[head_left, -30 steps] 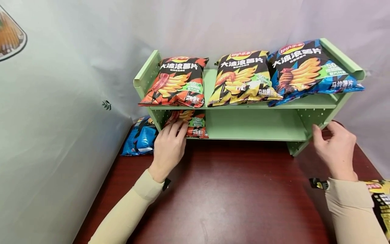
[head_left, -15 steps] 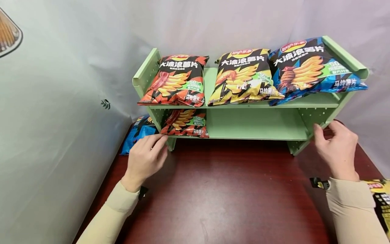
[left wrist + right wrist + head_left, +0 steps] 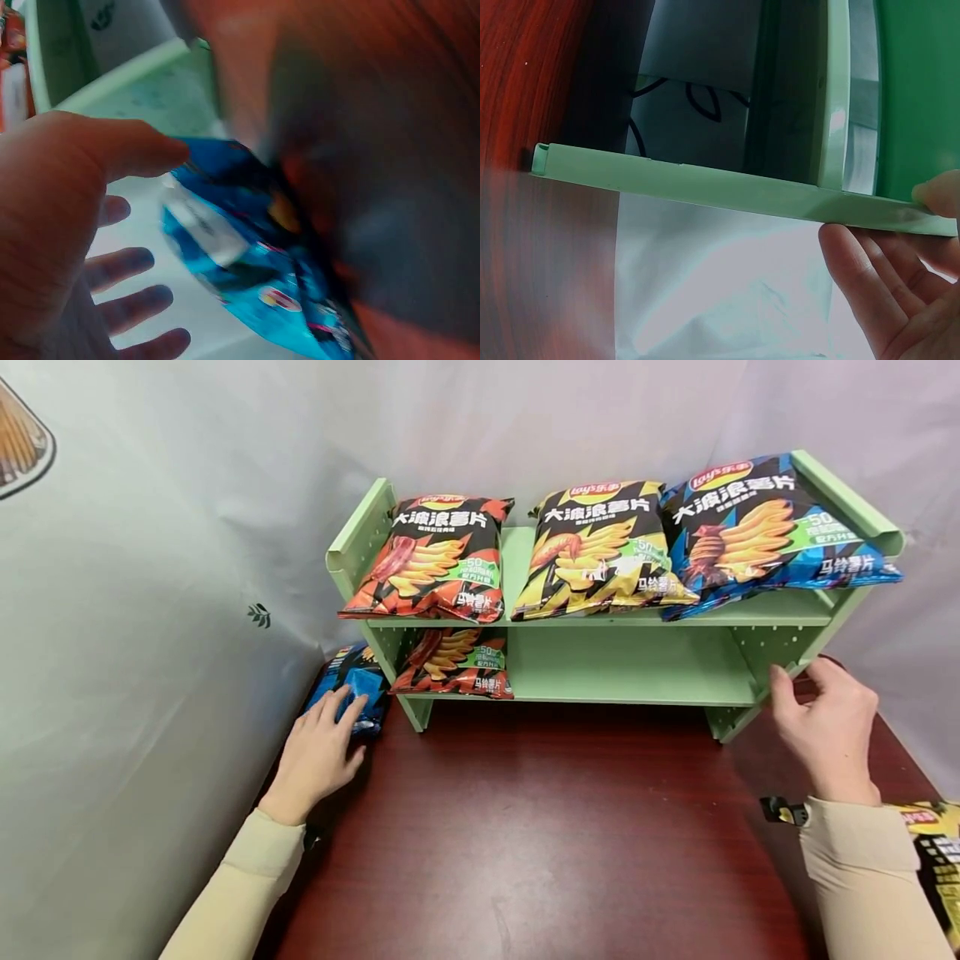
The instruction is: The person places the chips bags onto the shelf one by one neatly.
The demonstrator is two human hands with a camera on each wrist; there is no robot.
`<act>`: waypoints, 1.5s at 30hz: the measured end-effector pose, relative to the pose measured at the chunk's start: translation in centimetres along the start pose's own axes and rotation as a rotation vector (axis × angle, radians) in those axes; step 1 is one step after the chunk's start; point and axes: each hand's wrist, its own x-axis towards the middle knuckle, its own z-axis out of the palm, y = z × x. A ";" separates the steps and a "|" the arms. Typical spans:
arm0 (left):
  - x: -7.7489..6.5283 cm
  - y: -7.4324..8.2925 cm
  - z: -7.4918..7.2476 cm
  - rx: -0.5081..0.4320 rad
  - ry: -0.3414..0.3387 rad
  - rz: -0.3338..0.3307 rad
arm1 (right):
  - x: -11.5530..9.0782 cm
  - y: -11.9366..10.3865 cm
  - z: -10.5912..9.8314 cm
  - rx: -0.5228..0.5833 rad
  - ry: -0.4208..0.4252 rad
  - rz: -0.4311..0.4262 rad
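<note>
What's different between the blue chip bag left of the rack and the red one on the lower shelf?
The blue bag is on the table, outside the rack; the red bag sits on the lower shelf. The blue bag's wrapping is blue and black, while the red bag's is red and black. Both are glossy packets.

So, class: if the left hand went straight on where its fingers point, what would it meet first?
Most likely the blue chip bag beside the green shelf: the left hand overlaps it in the head view, though contact is unclear.
</note>
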 end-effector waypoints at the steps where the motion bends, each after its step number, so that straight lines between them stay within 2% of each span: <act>1: -0.1 -0.3 0.2 0.007 -0.041 -0.016 | 0.0 0.0 0.0 0.001 -0.001 0.002; 4: -0.2 -1.2 0.8 0.013 -0.133 -0.059 | 0.0 0.0 0.0 0.002 0.000 0.006; 7: -0.2 -1.8 1.4 0.003 -0.173 -0.075 | 0.0 0.0 0.0 0.002 0.001 0.005; 13: 0.1 -2.6 2.5 -0.027 -0.103 -0.004 | 0.1 0.0 0.0 0.003 -0.001 0.009; 18: 0.7 -2.9 2.8 -0.059 -0.057 0.040 | 0.1 0.1 0.0 -0.003 -0.004 0.013; 22: 1.5 -2.8 2.8 -0.068 -0.055 0.018 | 0.0 0.1 -0.1 -0.007 -0.008 0.024; 26: 2.3 -2.6 2.8 -0.071 -0.082 0.005 | -0.1 0.1 -0.2 -0.012 -0.006 0.026; 32: 2.9 -2.0 2.7 -0.042 -0.108 0.002 | -0.2 0.1 -0.1 -0.005 -0.004 0.016; 37: 3.0 -1.8 2.5 -0.005 -0.044 0.022 | -0.1 0.1 -0.1 -0.007 -0.002 0.010; 45: 2.6 -2.6 2.0 -0.024 0.169 0.021 | 0.0 0.0 0.0 -0.006 -0.001 -0.004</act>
